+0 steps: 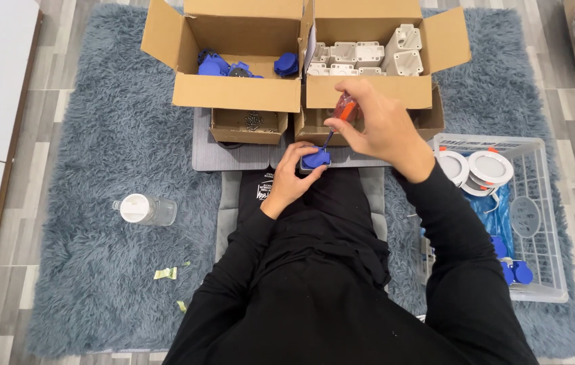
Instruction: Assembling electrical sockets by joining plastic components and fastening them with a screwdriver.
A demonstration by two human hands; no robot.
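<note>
Down at the centre of the frame, the person's left hand is gripping a small blue part and is keeping it on the edge of a grey board. The right hand is closing around a screwdriver with an orange-red handle, and its thin shaft is pointing down so that the tip is touching the blue part. Behind the hands, two open cardboard boxes are standing side by side: the left box is holding more blue parts, the right box is holding white parts. At the right of the frame a white basket is lying on the grey rug, and a plastic bottle is lying at the left.
</note>
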